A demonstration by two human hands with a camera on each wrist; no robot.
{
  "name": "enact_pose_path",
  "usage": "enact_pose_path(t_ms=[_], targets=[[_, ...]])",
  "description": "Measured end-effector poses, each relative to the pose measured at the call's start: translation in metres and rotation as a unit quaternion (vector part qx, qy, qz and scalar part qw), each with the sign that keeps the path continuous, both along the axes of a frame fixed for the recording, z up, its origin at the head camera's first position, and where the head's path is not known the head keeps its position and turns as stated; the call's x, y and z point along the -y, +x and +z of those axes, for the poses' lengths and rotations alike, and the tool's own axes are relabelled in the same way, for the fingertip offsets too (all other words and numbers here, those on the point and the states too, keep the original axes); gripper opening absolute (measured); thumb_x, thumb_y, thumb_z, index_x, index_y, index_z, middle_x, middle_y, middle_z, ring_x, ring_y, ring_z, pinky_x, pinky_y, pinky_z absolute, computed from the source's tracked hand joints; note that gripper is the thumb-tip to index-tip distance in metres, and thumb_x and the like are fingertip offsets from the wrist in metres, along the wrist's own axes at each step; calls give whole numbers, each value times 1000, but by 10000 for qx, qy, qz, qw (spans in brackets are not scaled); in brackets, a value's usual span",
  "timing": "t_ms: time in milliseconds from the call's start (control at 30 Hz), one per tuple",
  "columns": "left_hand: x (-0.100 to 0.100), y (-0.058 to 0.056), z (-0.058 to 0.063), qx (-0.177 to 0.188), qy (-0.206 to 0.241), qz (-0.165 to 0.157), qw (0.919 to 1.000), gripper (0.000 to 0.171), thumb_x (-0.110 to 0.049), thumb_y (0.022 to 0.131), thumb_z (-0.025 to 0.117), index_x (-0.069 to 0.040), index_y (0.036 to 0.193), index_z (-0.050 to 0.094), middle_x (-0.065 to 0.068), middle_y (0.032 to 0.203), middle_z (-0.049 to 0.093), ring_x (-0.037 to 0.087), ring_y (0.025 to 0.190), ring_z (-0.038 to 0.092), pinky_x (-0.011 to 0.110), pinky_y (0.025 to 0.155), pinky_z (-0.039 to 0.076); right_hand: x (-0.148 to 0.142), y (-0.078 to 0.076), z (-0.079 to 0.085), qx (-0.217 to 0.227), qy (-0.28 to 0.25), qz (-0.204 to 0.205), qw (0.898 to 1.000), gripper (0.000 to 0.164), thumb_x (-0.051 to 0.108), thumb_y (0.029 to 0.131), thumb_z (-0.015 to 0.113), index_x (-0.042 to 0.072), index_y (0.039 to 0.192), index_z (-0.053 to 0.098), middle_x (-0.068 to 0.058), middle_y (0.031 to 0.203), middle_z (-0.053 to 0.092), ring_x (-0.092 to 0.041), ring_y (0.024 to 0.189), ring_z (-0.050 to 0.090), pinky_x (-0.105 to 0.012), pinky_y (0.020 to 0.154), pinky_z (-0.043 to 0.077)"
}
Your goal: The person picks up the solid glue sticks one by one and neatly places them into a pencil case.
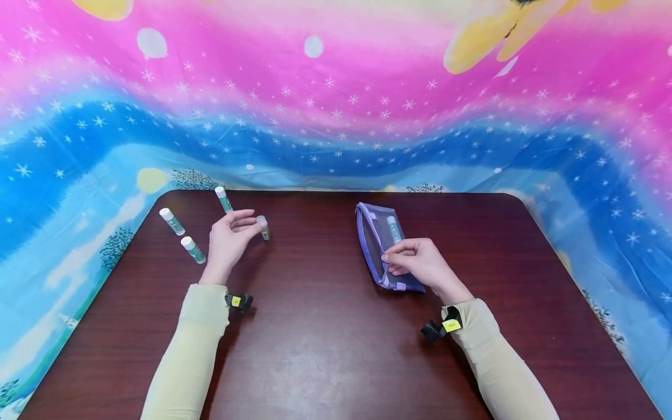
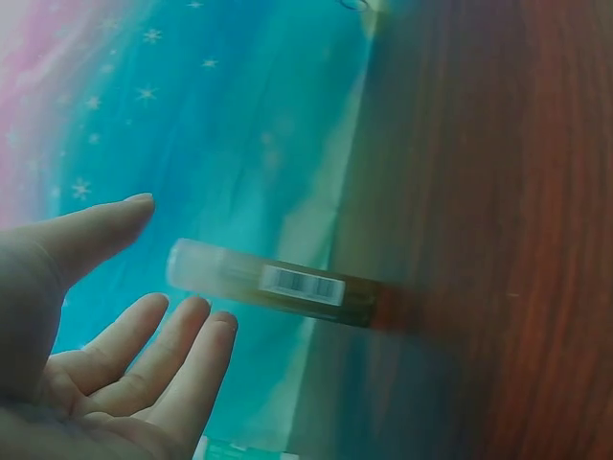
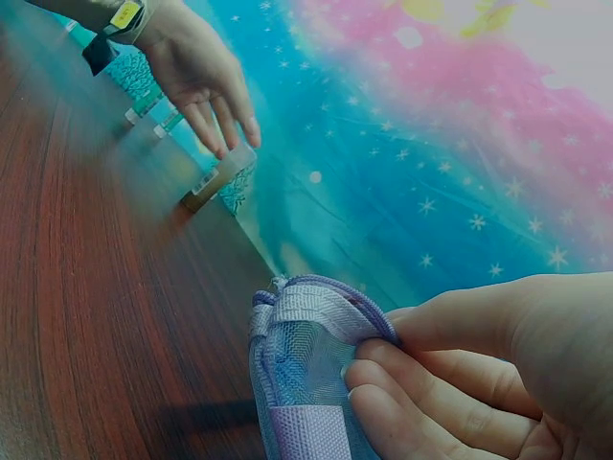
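Observation:
My left hand [image 1: 228, 242] is beside a small tube [image 2: 316, 295] that stands upright on the table, with a frosted clear cap, an olive-brown body and a barcode label. In the left wrist view the thumb and fingers [image 2: 196, 369] are spread apart, with fingertips close to the cap. A purple mesh zip pouch [image 1: 382, 224] lies to the right, its zipper side gaping. My right hand [image 1: 417, 262] pinches the pouch's near edge between thumb and fingers. Through the mesh shows a stick with a pale cap [image 1: 394, 229].
Three green-and-white sticks with white caps, like glue sticks, stand around the left hand: one at the far left [image 1: 172, 221], one nearer [image 1: 193, 249], one behind the hand [image 1: 223, 199]. The dark wooden table [image 1: 315, 326] ends at a printed cloth backdrop [image 1: 336, 116].

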State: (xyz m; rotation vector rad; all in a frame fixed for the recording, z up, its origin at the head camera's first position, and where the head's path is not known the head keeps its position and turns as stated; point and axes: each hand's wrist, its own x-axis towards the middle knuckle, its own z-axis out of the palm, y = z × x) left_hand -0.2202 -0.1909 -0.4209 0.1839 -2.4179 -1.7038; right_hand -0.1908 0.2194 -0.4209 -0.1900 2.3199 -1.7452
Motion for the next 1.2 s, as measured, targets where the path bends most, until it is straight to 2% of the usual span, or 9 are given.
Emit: enact_pose_path(t_ms=[133, 233, 400, 600, 900, 1200], targets=[[-2, -3, -6, 91, -88, -78, 9999, 53, -29, 89, 83, -5, 132, 65, 13, 119, 70, 24, 107, 70, 24, 85, 54, 0, 0, 0, 7, -49, 39, 10000, 26, 12, 90, 80, -9, 104, 74, -18, 85, 74, -26, 71, 73, -37, 70, 62], [-3, -5, -10, 170, -193, -108, 9996, 50, -26, 88, 83, -6, 130, 66, 13, 119, 70, 25, 106, 71, 25, 83, 55, 1, 1, 0, 21, -64, 40, 10000, 26, 12, 90, 80, -9, 104, 74, -18, 85, 74, -25, 71, 73, -37, 70, 62], [-4, -9, -15, 267, -291, -99, 9992, 46, -21, 89, 82, -4, 129, 65, 14, 119, 70, 26, 106, 70, 30, 86, 55, 1, 1, 0, 12, -86, 42, 10000, 25, 11, 90, 80, -9, 104, 74, -18, 84, 74, -25, 70, 73, -36, 70, 62], [-3, -14, -21, 335, -406, -65, 9986, 43, -17, 90, 80, -2, 128, 65, 17, 119, 70, 27, 107, 70, 26, 85, 54, 1, 1, 1, 34, -58, 39, 10000, 26, 11, 90, 80, -9, 104, 74, -18, 85, 74, -26, 71, 73, -37, 70, 62], [-3, -19, -29, 499, -535, -127, 9972, 41, -14, 89, 81, 0, 124, 65, 19, 118, 70, 30, 107, 70, 41, 94, 52, 1, 2, 0, 21, -49, 41, 10000, 25, 11, 90, 80, -9, 103, 74, -18, 85, 74, -26, 71, 73, -37, 70, 62], [-2, -19, -30, 596, -542, -164, 9966, 39, -12, 88, 80, 2, 122, 66, 22, 117, 70, 33, 109, 69, 43, 97, 51, 1, 1, 1, 19, -18, 26, 10000, 25, 12, 90, 80, -8, 103, 74, -18, 85, 75, -26, 72, 73, -37, 70, 62]])
